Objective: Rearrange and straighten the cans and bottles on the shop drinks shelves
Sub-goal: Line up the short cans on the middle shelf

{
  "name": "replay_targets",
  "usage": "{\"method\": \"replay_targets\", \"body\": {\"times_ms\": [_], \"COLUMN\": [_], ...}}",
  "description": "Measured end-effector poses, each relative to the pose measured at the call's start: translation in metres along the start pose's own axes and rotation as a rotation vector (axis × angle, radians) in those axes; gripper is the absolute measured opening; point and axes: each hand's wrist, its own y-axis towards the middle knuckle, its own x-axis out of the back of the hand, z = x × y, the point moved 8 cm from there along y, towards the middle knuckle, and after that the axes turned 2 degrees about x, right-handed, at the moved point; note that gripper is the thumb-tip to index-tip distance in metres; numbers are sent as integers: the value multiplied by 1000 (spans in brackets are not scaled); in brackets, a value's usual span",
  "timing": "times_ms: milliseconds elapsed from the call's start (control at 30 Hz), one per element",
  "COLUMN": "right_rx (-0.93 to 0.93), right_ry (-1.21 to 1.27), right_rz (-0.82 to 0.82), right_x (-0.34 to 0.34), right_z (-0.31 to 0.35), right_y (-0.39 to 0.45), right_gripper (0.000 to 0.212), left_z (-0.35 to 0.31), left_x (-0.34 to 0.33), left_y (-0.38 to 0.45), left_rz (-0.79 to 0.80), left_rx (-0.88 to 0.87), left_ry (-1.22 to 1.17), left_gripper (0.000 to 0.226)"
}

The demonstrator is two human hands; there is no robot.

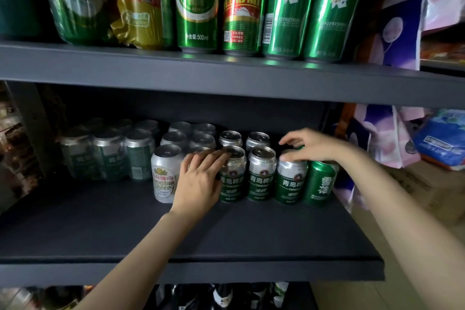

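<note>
- Shrink-wrapped packs (pixel 108 153) of short green-and-silver cans sit at the far left of the middle shelf (pixel 176 234), pushed well back; I see them only dimly through the film
- Next along, a white-and-silver can (pixel 164 176) stands upright at the front of its column, with more silver tops lined up behind it
- My left hand (pixel 201 178) comes up from below, palm toward the cans; its fingers reach across the top rim of the first green Tsingtao can (pixel 232 178) and lie fairly straight there, so I read the hand as unclenched and pressing on the can rather than wrapped round it; the palm hides the can's left side
- Just right of that, a second Tsingtao can (pixel 261 176) stands upright and untouched, shoulder to shoulder with its neighbours
- A third Tsingtao can (pixel 290 178) follows, and my right hand (pixel 312 146) hovers over it, fingers curled down, with the thumb tip against the can's top edge; the hand is motion-blurred and I cannot tell whether it truly grips that can
- A darker green can (pixel 320 184) with white characters ends the front row, just beside the third can and partly under my right wrist
- Two more silver-topped cans (pixel 256 139) stand in the row behind
- On the upper shelf (pixel 226 70) tall green cans (pixel 284 7) stand in a row, with film-wrapped packs to their left
- Beyond the shelf's right end lie purple and pink packets (pixel 392 133) and a blue one
</note>
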Motion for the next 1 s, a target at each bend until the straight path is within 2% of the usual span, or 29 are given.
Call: {"method": "replay_targets", "body": {"times_ms": [100,167,367,733,1000], "right_rx": [-25,-18,2,-59,-150], "right_ry": [-281,-331,-87,-37,-105], "right_rz": [25,-27,-109,-277,-283], "right_x": [-5,-8,-12,3,5], "right_z": [-12,-15,-26,-21,-28], "right_y": [-15,-15,-15,24,58], "right_gripper": [62,67,69,54,35], "left_z": [-1,-1,0,-1,-1], "left_x": [1,1,1,0,-2], "left_y": [0,0,0,-1,-2], "left_rz": [4,26,61,16,0], "left_rx": [0,-2,10,14,16], "left_ry": [2,3,4,-10,-10], "left_gripper": [53,55,57,55,55]}}
